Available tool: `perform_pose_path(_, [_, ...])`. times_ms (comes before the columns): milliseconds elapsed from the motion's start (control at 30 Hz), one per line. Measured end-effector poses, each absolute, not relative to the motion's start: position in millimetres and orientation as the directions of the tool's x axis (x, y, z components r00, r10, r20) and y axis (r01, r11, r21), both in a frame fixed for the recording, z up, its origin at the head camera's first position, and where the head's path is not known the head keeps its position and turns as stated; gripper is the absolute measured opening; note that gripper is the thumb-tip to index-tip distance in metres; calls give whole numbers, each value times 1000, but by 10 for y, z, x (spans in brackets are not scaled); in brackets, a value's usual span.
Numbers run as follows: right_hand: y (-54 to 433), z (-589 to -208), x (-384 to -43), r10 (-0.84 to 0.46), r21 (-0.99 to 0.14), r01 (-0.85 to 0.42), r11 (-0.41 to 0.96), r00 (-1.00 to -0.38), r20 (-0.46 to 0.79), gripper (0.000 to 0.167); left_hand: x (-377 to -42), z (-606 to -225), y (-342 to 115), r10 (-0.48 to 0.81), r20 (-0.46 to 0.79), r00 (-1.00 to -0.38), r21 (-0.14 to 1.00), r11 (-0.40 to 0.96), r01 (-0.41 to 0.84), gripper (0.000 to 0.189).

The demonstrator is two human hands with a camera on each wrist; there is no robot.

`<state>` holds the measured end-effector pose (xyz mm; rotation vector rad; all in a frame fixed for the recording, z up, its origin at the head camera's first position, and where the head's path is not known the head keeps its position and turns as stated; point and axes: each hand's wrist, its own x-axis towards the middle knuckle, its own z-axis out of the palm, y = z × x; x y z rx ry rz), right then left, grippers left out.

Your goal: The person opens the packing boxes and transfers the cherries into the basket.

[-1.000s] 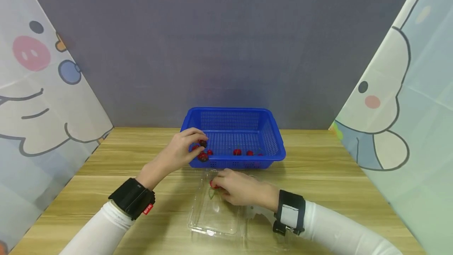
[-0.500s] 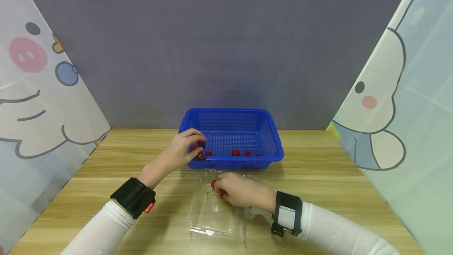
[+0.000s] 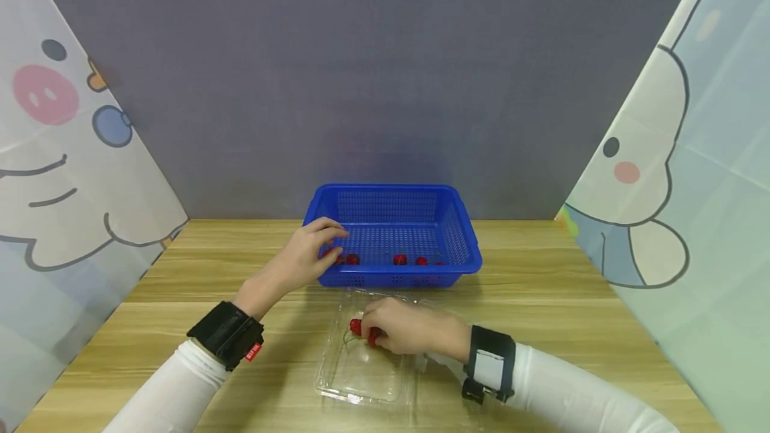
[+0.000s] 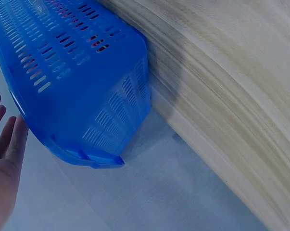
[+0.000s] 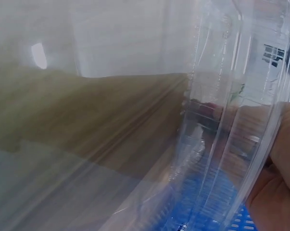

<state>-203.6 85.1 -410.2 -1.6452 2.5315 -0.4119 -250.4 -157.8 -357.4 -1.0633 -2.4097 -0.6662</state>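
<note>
My left hand [image 3: 307,251] hovers over the left side of a blue plastic basket [image 3: 391,278], its thumb and fingers apart with nothing visible between them. Just below those fingers a few dark red cherries [image 3: 352,259] lie in the basket. In the left wrist view, the fingertips [image 4: 17,137] are beside the basket's rim. My right hand [image 3: 403,326] reaches into a clear plastic clamshell box [image 3: 361,379] and pinches a red cherry [image 3: 373,337]. Another cherry [image 3: 355,327] with a green stem sits against its fingers. The box's clear wall partly covers this hand in the right wrist view.
More cherries [image 3: 400,259] lie along the basket's near side. The basket stands behind the box on a wood-grain table [image 3: 517,299]. A grey wall [image 3: 385,85] rises at the back, with cartoon-printed panels [image 3: 637,206] on both sides.
The dark cherry between my left fingers has left them, and that hand has barely moved. My right hand and its cherries have shifted slightly towards the near side of the box.
</note>
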Motion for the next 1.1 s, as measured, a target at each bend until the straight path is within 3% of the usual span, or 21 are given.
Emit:
perform_pose_path(233, [902,-4132,-2050,-927,-296,-899,323,-364,93,14,-2513,-3584,-1594,556,566,-609,254,585,770,25])
perform_pose_path(600, [924,-4103,-2058,-928,-299,-902,311,-357,110,12,-2468,-3578,-1611,547,535,-644,280,604,746,21])
perform_pose_path(1100, [1022,-4065,-2080,-921,-318,-916,244,-321,219,14,-2441,-3652,-1667,546,557,-626,279,587,760,13])
